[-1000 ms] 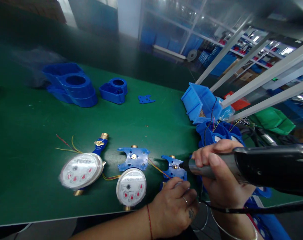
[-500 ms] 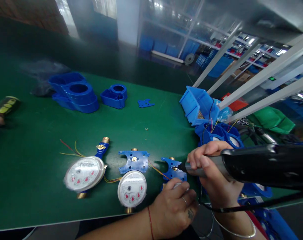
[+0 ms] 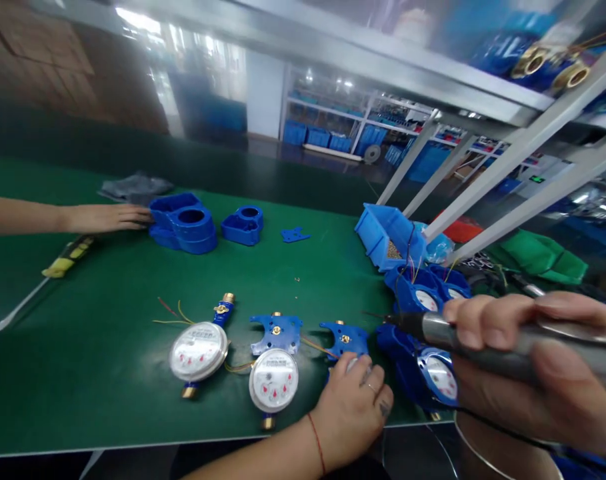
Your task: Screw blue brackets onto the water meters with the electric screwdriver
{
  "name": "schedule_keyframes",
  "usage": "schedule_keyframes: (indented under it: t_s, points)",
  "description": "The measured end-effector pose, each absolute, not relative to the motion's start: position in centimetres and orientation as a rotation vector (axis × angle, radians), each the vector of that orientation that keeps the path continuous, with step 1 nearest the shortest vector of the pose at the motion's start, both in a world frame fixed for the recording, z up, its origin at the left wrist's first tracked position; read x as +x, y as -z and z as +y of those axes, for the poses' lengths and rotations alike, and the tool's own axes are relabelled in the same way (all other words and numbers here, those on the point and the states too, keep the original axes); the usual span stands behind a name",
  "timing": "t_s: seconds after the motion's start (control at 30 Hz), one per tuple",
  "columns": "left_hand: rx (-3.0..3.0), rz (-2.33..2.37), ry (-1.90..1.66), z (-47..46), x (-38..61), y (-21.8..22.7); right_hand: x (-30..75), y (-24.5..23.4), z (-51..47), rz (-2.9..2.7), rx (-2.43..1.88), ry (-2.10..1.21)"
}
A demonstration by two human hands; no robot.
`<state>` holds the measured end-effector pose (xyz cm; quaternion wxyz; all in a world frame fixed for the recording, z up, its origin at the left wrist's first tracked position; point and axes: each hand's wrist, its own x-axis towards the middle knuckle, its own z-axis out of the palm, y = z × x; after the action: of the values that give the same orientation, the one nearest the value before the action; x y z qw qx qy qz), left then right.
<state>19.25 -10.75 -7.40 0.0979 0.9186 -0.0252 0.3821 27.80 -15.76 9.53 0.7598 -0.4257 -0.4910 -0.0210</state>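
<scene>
My left hand [image 3: 350,407] lies palm down at the near edge of the worktop [image 3: 83,373], fingers curled loosely over a water meter [image 3: 353,364] whose white dial is mostly hidden beneath them. Its blue bracket plate [image 3: 345,337] shows just beyond my fingertips, with a brass screw at its centre.

My right hand [image 3: 527,360] is wrapped tight around the grey barrel of an electric screwdriver [image 3: 427,328], thumb on the near side and fingers over the top. The bit points left, its tip hanging in the air just right of the bracket plate, not touching it. A black cable runs from below the hand towards the near right corner.

Left of my left hand, two more meters sit along the near edge: the middle meter [image 3: 273,381] with its own blue plate [image 3: 277,332] lifted behind the dial, and the left meter [image 3: 199,351] with red and yellow wires trailing off to its left.

Under the screwdriver is a cluster of blue-cased meters [image 3: 435,373]. Behind them, a blue parts bin [image 3: 383,233] is tilted open towards me.

Towards the far left, another person's hand [image 3: 107,217] rests flat against a stack of blue housings [image 3: 183,223]. A smaller housing [image 3: 243,224] sits just right of it. A yellow-handled screwdriver [image 3: 65,261] lies near the left edge.
</scene>
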Motion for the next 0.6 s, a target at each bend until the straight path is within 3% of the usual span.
schedule_keyframes:
  t_s: [0.27,0.47,0.6]
  points:
    - [2.769,0.038,-1.093,-8.9,18.0,4.0,28.0,-8.8,-15.7,-0.878,-0.849,0.174]
    - [2.619,-0.059,-1.229,-5.1,11.8,-1.1,29.6,-8.3,-8.5,-0.830,-0.762,0.071]
    - [2.553,0.014,-1.266,-3.3,9.5,-0.9,30.9,-5.2,-2.4,-0.805,-0.863,0.023]
